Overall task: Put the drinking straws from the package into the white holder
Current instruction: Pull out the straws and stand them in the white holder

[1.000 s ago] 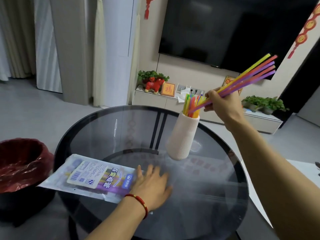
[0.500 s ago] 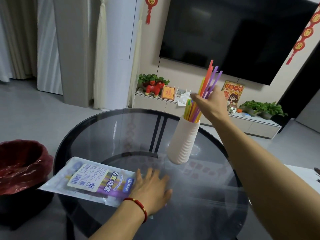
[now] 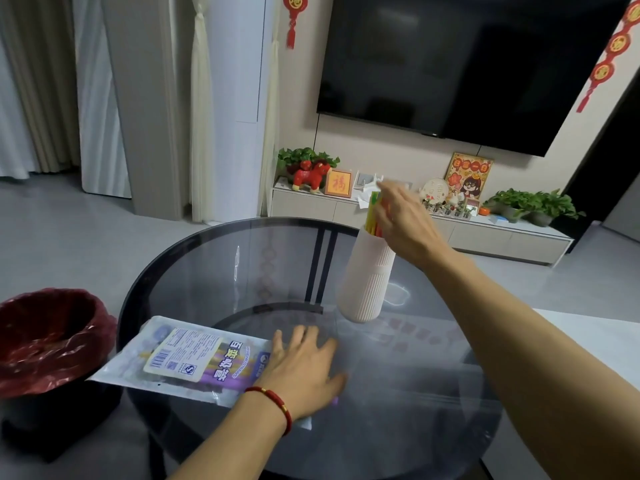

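A white ribbed holder stands on the round glass table, right of centre. Coloured drinking straws stick up a little from its mouth. My right hand is directly over the holder's top. Its blurred fingers are closed around the upper ends of the straws and hide most of them. The straw package, clear plastic with a purple and white label, lies flat at the table's near left. My left hand rests flat on the package's right end, fingers spread.
A bin with a red liner stands on the floor just left of the table, under the package's overhanging corner. A white surface adjoins the table on the right. A TV cabinet with plants and ornaments lines the far wall.
My right hand swung the bunch of straws from slanting to upright, then lowered it into the holder. It now sits low at the holder's mouth. My left hand and the package stayed put.
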`<state>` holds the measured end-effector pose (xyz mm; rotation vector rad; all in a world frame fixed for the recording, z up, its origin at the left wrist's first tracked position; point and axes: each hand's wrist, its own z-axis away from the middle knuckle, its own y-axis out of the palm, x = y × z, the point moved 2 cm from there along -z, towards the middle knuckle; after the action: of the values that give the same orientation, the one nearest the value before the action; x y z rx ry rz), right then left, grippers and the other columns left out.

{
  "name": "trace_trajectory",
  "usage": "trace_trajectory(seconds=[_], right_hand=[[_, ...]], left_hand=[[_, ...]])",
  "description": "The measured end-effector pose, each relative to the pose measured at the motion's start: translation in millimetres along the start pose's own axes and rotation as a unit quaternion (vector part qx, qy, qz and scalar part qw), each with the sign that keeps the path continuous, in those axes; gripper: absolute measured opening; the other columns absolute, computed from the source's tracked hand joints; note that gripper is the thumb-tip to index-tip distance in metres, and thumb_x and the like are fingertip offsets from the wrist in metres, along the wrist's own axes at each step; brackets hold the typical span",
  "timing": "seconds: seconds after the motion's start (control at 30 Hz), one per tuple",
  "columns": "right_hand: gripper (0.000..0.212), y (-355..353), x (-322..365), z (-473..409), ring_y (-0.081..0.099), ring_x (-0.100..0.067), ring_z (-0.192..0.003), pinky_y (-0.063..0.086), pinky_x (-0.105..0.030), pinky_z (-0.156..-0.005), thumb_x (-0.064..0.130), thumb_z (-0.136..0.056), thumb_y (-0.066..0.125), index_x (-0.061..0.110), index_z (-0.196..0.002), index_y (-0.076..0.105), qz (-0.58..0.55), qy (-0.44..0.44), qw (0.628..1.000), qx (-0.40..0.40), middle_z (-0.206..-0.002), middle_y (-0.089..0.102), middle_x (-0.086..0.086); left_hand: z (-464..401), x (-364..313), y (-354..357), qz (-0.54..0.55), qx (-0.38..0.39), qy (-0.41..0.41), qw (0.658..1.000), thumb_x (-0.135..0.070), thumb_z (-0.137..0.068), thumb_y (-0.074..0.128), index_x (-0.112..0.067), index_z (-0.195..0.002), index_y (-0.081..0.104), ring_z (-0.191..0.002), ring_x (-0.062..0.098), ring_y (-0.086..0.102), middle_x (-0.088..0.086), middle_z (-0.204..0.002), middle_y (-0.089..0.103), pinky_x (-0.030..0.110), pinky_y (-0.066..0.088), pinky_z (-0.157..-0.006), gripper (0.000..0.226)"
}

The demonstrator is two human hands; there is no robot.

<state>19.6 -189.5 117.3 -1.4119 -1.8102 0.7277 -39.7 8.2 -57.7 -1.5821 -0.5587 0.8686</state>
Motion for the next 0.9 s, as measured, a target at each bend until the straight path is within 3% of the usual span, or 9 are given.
trace_trajectory(seconds=[0.07, 0.13, 0.27, 0.4, 0.57, 0.63, 0.7, 0.8, 0.9], right_hand=[[0.045, -0.8, 0.2, 1.3, 0.047, -0.036, -0.14, 0.036, -0.047, -0.116, 0.02, -0.109, 0.046, 0.001, -0.15, 0.046, 0.014, -0.01, 1.0, 0.012, -0.153, 0.052, -0.02], [0.043, -9.9, 2.0, 7.6, 0.047, -0.031, -0.142, 0.034, -0.039, -0.117, 0.016, -0.107, 0.049, 0.004, -0.148, 0.05, -0.016, 0.005, 0.998, -0.062, -0.153, 0.053, -0.017], [0.028, -15.0, 17.1, 50.5, 0.057, -0.016, -0.111, 0.044, -0.019, -0.096, 0.014, -0.1, 0.053, 0.009, -0.126, 0.063, -0.089, -0.002, 0.983, -0.163, -0.125, 0.067, -0.009], [0.019, 30.1, 19.6, 125.8, 0.065, -0.013, -0.094, 0.058, -0.032, -0.083, 0.014, -0.101, 0.055, 0.014, -0.113, 0.069, -0.209, 0.107, 0.97, -0.058, -0.109, 0.068, 0.002], [0.025, 85.8, 21.7, 179.0, 0.065, -0.019, -0.085, 0.049, -0.027, -0.072, 0.026, -0.106, 0.048, 0.016, -0.099, 0.07, -0.244, 0.186, 0.942, 0.136, -0.093, 0.072, 0.001], [0.028, 89.4, 19.2, 182.8, 0.064, -0.017, -0.087, 0.047, -0.019, -0.071, 0.03, -0.106, 0.046, 0.016, -0.097, 0.069, -0.255, 0.204, 0.933, 0.152, -0.092, 0.071, 0.005], [0.029, 87.8, 14.4, 182.0, 0.066, -0.02, -0.088, 0.055, -0.027, -0.076, 0.031, -0.106, 0.045, 0.015, -0.1, 0.069, -0.288, 0.236, 0.915, 0.156, -0.094, 0.069, 0.004], [0.034, 88.8, 17.8, 189.0, 0.07, -0.025, -0.075, 0.063, -0.04, -0.069, 0.029, -0.107, 0.045, 0.006, -0.11, 0.07, -0.469, 0.358, 0.788, 0.179, -0.102, 0.07, -0.016], [0.042, 88.2, 28.1, 202.6, 0.072, -0.026, -0.072, 0.064, -0.038, -0.065, 0.036, -0.106, 0.046, 0.007, -0.111, 0.075, -0.591, 0.435, 0.644, 0.217, -0.092, 0.076, -0.019]], left_hand=[[2.1, 4.7, -4.0, 0.006, 0.013, 0.013, 1.0, -0.065, -0.083, 0.045, -0.029, -0.142, 0.038, -0.141, 0.026, 0.022, 0.005, -0.145, 0.033, 0.058, 0.013, -0.118, 0.069], [6.5, 11.8, -8.6, 0.003, 0.019, 0.039, 0.999, -0.07, -0.078, 0.05, -0.032, -0.146, 0.033, -0.141, 0.026, 0.023, 0.004, -0.147, 0.031, 0.053, 0.017, -0.118, 0.079], [20.6, 35.6, -13.7, -0.031, 0.061, 0.072, 0.995, -0.079, -0.063, 0.059, -0.03, -0.151, 0.017, -0.148, 0.027, 0.012, 0.005, -0.157, 0.021, 0.051, 0.009, -0.122, 0.109], [30.7, 56.9, -13.2, -0.037, 0.159, 0.041, 0.986, -0.066, -0.064, 0.072, -0.033, -0.154, -0.016, -0.153, 0.023, -0.011, 0.004, -0.166, -0.002, 0.053, -0.008, -0.121, 0.13], [22.9, 49.0, -23.3, -0.089, 0.108, 0.046, 0.989, -0.047, -0.067, 0.074, -0.023, -0.157, 0.001, -0.134, 0.025, 0.037, 0.0, -0.136, 0.033, 0.051, 0.002, -0.123, 0.118], [22.0, 39.3, -25.5, -0.119, 0.082, 0.049, 0.988, -0.041, -0.067, 0.073, -0.024, -0.154, 0.01, -0.122, 0.026, 0.047, 0.001, -0.127, 0.033, 0.055, 0.008, -0.122, 0.109], [22.3, 25.3, -28.3, -0.152, 0.058, 0.054, 0.985, -0.035, -0.07, 0.072, -0.027, -0.15, 0.015, -0.114, 0.028, 0.051, 0.003, -0.122, 0.032, 0.054, 0.021, -0.117, 0.099], [22.3, 2.6, -40.8, -0.226, -0.023, 0.085, 0.97, -0.026, -0.074, 0.072, -0.027, -0.15, 0.012, -0.111, 0.027, 0.049, 0.004, -0.122, 0.034, 0.048, 0.035, -0.105, 0.096], [17.1, -17.9, -60.0, -0.32, -0.109, 0.147, 0.93, -0.009, -0.07, 0.074, -0.026, -0.152, 0.004, -0.119, 0.028, 0.045, 0.008, -0.133, 0.036, 0.057, 0.021, -0.112, 0.11]])
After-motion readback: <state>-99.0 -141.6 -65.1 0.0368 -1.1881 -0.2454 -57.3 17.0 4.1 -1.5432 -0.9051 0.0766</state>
